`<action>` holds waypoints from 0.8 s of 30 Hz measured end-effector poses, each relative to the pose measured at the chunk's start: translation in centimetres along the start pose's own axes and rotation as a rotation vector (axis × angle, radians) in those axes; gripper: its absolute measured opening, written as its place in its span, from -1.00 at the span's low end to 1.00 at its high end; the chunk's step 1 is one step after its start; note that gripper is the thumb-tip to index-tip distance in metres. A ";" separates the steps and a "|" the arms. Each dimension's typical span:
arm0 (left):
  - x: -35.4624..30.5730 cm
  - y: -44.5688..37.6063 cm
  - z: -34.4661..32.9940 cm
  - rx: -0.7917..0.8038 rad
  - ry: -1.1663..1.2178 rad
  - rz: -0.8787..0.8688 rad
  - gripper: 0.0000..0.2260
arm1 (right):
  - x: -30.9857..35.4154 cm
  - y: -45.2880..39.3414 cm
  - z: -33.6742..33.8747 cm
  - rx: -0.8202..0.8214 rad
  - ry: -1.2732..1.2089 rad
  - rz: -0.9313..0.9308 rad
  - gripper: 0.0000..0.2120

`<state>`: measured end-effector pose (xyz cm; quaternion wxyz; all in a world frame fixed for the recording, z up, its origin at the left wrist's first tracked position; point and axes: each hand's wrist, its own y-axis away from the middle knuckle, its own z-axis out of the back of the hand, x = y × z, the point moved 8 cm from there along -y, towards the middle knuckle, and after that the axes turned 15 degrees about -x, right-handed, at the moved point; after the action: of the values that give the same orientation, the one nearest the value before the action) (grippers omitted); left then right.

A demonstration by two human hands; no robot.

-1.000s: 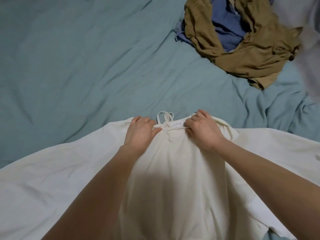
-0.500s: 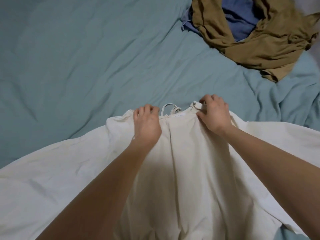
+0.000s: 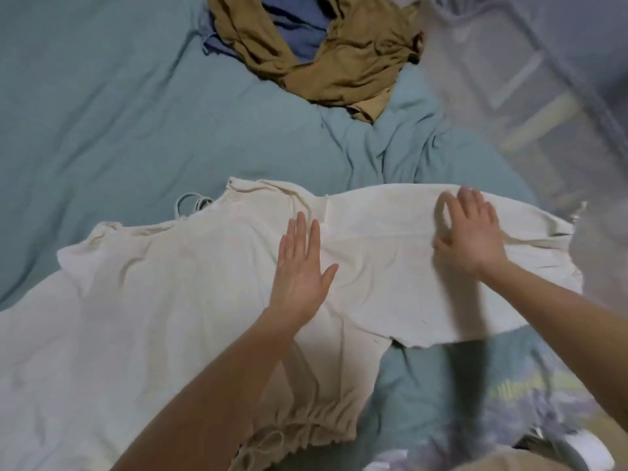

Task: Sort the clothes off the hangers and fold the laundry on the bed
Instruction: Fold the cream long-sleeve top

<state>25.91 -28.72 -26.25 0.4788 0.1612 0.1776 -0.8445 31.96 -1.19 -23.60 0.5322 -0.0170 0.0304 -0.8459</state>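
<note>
Brown garment (image 3: 326, 62) beyond cream shirt (image 3: 170, 300)

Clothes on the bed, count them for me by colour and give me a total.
Cream: 1, the cream garment spread flat under the left hand and the right hand
Mustard brown: 1, the brown garment in the far heap
Blue: 1, the blue garment tucked inside that heap
Total: 3 that can be told apart

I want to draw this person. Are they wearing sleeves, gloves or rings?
No sleeves show: both forearms are bare right down to the picture's edge. The left hand and right hand wear no gloves. I see no rings, watch or bracelets, though the picture is slightly blurred.
</note>
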 end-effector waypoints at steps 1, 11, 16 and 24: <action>-0.2 0.4 -0.3 0.003 0.002 0.026 -0.31 | -1.2 -0.4 -0.1 0.009 0.047 -0.022 -0.19; 0.1 0.0 -3.8 0.332 -0.303 0.238 0.05 | -6.6 -3.2 1.4 -0.118 0.178 -0.110 -0.79; -2.0 -1.3 -4.2 0.382 -0.359 0.297 0.10 | -7.8 -2.1 0.9 -0.095 0.027 -0.026 -0.68; -15.0 -1.8 -8.2 0.521 -0.212 -0.302 0.21 | -14.8 0.3 2.6 0.349 -0.045 -0.046 -0.41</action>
<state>32.55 -12.86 -26.57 0.3068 0.1612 -0.0735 -0.9352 38.82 11.88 -20.98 0.5080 0.0560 -0.1292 -0.8497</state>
